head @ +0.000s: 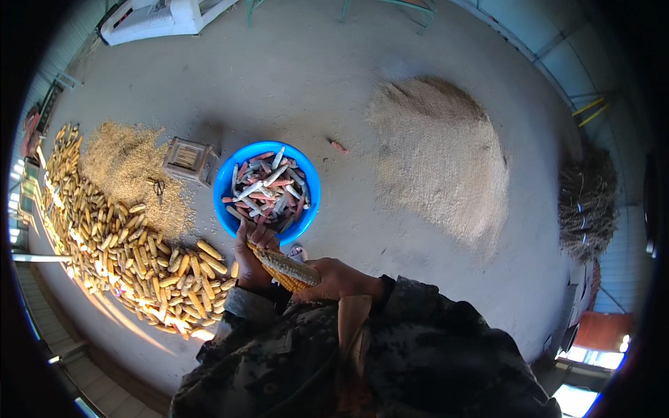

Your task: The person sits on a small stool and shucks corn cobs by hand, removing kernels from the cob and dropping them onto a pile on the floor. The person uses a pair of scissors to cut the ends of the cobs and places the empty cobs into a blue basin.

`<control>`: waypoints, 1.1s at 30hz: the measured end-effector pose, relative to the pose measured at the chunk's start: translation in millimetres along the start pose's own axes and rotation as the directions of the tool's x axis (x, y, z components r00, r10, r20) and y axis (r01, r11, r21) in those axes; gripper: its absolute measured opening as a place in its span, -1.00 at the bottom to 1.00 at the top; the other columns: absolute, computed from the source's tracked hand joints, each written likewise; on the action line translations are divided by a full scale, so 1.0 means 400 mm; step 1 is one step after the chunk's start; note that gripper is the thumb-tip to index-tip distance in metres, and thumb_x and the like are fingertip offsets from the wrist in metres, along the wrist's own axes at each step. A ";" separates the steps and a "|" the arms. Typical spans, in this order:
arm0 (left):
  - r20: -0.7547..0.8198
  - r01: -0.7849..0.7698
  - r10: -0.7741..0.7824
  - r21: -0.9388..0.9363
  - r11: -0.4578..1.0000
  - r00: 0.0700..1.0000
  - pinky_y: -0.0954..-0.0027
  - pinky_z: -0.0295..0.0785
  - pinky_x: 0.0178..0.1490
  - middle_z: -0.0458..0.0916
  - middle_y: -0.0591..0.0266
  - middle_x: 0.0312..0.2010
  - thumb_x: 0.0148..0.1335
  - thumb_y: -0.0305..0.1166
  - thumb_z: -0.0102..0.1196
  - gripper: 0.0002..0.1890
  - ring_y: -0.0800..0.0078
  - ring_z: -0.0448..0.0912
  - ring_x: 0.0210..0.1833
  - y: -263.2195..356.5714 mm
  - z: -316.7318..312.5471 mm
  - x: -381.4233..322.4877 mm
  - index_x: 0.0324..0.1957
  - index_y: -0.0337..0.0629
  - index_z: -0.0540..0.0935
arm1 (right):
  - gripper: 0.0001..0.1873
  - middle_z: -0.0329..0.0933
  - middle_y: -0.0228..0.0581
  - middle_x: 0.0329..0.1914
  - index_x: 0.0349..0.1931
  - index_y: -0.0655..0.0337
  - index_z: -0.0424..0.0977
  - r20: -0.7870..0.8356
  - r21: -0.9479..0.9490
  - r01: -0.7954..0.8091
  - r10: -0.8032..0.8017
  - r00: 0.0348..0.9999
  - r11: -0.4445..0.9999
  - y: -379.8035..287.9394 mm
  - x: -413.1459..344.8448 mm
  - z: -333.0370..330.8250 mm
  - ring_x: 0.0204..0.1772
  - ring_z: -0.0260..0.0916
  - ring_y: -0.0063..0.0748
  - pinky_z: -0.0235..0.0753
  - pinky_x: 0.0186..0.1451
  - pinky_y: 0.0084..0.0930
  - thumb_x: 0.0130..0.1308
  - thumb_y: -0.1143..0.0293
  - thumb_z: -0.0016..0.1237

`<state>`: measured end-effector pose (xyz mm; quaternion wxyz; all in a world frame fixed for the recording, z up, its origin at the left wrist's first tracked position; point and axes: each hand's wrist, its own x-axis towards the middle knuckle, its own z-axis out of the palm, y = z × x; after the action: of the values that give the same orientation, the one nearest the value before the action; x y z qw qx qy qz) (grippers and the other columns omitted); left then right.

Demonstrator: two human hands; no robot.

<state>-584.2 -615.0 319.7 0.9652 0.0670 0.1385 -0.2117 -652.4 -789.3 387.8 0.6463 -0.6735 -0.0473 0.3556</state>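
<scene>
Both my hands are on a partly shelled ear of corn [285,269], held slantwise in front of my body. Yellow kernels cover its lower side, and bare cob shows along the top. My left hand [253,253] grips the upper left end, fingers curled over it. Around the lower right end closes my right hand [334,279]. Just beyond the hands stands a blue plastic basin [313,188] heaped with bare white and reddish corn cobs [264,183]. Whether the hands hold one ear or a cob against an ear, I cannot tell.
Yellow corn ears [157,266] lie in a long pile at left, beside loose kernels [117,151]. A small wooden stool [187,161] stands left of the basin, with scissors-like tools [158,186] nearby. One reddish cob [338,147] and a spread woven sack [444,162] lie to the right.
</scene>
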 end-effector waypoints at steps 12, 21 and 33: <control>-0.017 -0.061 0.059 -0.163 0.985 0.998 0.57 0.19 -0.47 0.19 0.51 -0.65 0.37 -0.21 -0.17 -0.70 0.67 0.20 -0.60 -0.008 0.042 0.366 -0.52 -0.02 0.29 | -0.66 0.53 -0.28 -0.43 -0.14 0.34 0.45 -0.501 0.447 -0.020 0.269 0.823 0.894 0.063 0.076 -0.593 -0.54 0.41 -0.64 0.37 -0.49 -0.66 0.21 0.24 0.01; -0.187 -0.296 0.267 -0.152 0.943 0.945 0.58 0.17 -0.49 0.20 0.51 -0.68 0.37 -0.18 -0.18 -0.67 0.67 0.19 -0.62 -0.224 0.036 0.611 -0.54 0.00 0.25 | -0.86 0.49 -0.29 -0.51 -0.36 0.30 0.48 -0.452 0.432 -0.182 0.386 0.804 0.883 0.254 0.204 -1.229 -0.54 0.34 -0.59 0.31 -0.48 -0.62 0.09 0.43 0.01; -0.417 -0.347 0.251 -0.171 0.922 0.874 0.58 0.15 -0.56 0.16 0.53 -0.72 0.37 -0.14 -0.17 -0.68 0.68 0.16 -0.68 -0.282 -0.096 0.785 -0.52 0.03 0.24 | -0.96 0.46 -0.30 -0.62 -0.50 0.33 0.48 -0.316 0.224 -0.440 0.492 0.812 0.870 0.514 0.454 -1.433 -0.58 0.42 -0.52 0.39 -0.52 -0.61 0.01 0.55 0.00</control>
<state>-367.6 -831.9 182.3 0.9406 0.0107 0.3386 -0.0229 -289.3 -1207.0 75.5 0.5822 -0.6711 0.2644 0.3752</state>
